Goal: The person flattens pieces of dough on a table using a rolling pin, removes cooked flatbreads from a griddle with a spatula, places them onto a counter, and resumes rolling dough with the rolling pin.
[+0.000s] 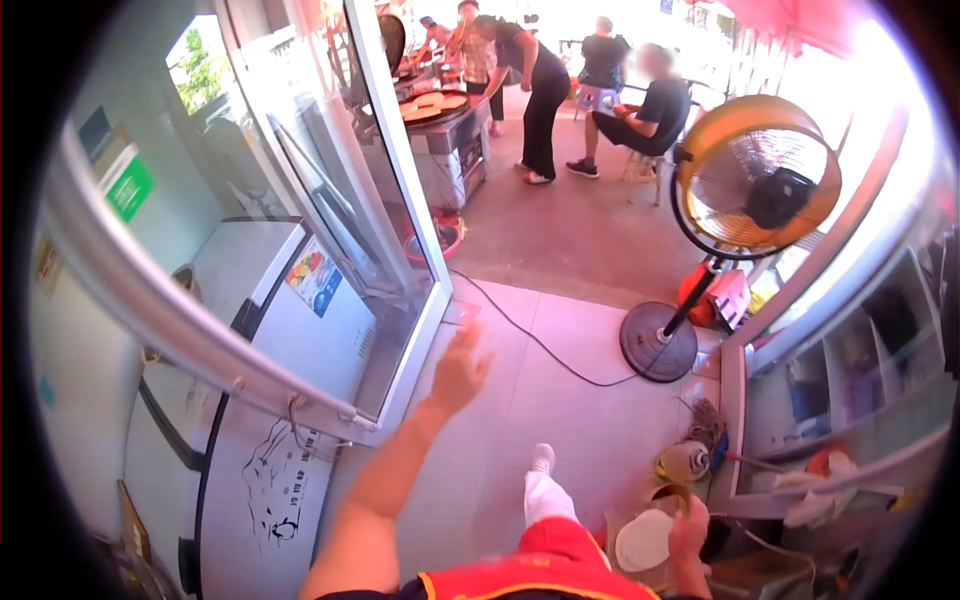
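Note:
My left hand is stretched forward over the tiled floor, slightly blurred, its fingers extended and holding nothing. It is nearest the edge of the open glass door, apart from it. Low on the right, my right hand is closed, with a small brownish thing showing at its top; its kind cannot be made out. Beside that hand is a round white lid-like thing. My red apron and one foot in a white shoe show below.
A large yellow floor fan stands by the doorway, its black cable crossing the floor. White chest freezers line the left. A mop head lies right. Outside, a person bends near a griddle with flatbreads; others sit nearby.

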Action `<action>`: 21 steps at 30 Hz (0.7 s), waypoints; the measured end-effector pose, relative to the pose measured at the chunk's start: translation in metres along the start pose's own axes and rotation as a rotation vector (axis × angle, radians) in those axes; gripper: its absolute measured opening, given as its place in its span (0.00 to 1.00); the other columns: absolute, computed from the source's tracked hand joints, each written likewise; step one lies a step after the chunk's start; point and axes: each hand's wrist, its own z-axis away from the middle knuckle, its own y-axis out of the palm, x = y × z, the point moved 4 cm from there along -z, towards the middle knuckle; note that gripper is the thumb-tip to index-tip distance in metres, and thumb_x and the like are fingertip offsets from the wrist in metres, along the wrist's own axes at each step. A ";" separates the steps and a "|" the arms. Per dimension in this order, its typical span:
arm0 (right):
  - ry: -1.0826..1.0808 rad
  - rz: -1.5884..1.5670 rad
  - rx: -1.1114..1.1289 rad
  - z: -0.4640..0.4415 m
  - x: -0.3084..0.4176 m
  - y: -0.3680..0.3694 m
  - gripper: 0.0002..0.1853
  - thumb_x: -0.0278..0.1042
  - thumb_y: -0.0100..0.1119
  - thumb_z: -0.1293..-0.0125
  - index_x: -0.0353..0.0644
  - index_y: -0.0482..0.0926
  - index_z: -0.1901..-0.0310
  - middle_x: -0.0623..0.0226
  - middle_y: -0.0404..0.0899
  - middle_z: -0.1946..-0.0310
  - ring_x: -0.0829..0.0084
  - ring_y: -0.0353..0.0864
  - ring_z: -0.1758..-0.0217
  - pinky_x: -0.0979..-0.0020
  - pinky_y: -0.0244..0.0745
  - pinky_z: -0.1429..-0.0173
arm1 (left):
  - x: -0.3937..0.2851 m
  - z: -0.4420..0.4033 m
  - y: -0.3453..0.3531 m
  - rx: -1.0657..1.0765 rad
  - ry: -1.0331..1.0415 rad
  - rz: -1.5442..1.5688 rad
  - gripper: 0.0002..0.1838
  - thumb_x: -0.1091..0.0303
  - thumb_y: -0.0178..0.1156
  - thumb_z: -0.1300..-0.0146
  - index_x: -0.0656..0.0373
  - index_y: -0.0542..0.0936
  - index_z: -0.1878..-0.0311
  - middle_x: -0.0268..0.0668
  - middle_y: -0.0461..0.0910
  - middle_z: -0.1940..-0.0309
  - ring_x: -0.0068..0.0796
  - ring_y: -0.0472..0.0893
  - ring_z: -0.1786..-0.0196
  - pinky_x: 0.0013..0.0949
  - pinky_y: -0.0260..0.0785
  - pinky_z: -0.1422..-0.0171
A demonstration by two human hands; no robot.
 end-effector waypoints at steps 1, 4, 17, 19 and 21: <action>0.070 -0.097 0.086 -0.062 0.046 0.017 0.26 0.24 0.59 0.42 0.32 0.71 0.40 0.48 0.75 0.45 0.49 0.72 0.40 0.55 0.67 0.35 | 0.023 -0.032 0.001 -0.012 -0.017 0.023 0.28 0.69 0.61 0.36 0.64 0.68 0.33 0.53 0.73 0.39 0.54 0.71 0.35 0.43 0.65 0.31; -0.337 -0.215 0.100 -0.251 0.099 0.180 0.27 0.23 0.58 0.40 0.32 0.70 0.37 0.45 0.75 0.43 0.49 0.73 0.38 0.57 0.66 0.31 | 0.135 -0.061 0.025 0.092 -0.218 -0.055 0.28 0.67 0.60 0.35 0.62 0.68 0.33 0.52 0.72 0.38 0.54 0.71 0.35 0.42 0.66 0.32; -0.985 -0.492 0.066 -0.983 0.671 0.329 0.27 0.26 0.59 0.38 0.42 0.69 0.35 0.55 0.73 0.41 0.55 0.73 0.37 0.61 0.70 0.34 | 0.513 -0.122 0.187 0.595 -1.498 -0.045 0.25 0.55 0.57 0.36 0.66 0.77 0.45 0.58 0.79 0.48 0.58 0.76 0.42 0.48 0.71 0.40; -0.745 -0.411 0.128 -1.081 0.652 0.360 0.27 0.26 0.59 0.37 0.41 0.69 0.35 0.55 0.74 0.42 0.57 0.74 0.38 0.61 0.71 0.35 | 0.589 -0.218 0.230 0.431 -1.409 -0.028 0.24 0.53 0.57 0.37 0.66 0.79 0.49 0.58 0.80 0.51 0.60 0.78 0.45 0.48 0.72 0.43; -0.630 -0.435 0.126 -1.181 0.630 0.393 0.26 0.26 0.59 0.37 0.40 0.69 0.36 0.54 0.75 0.44 0.56 0.76 0.40 0.62 0.73 0.38 | 0.613 -0.375 0.233 0.189 -1.271 0.085 0.22 0.55 0.56 0.35 0.66 0.80 0.50 0.55 0.82 0.53 0.51 0.81 0.47 0.44 0.73 0.44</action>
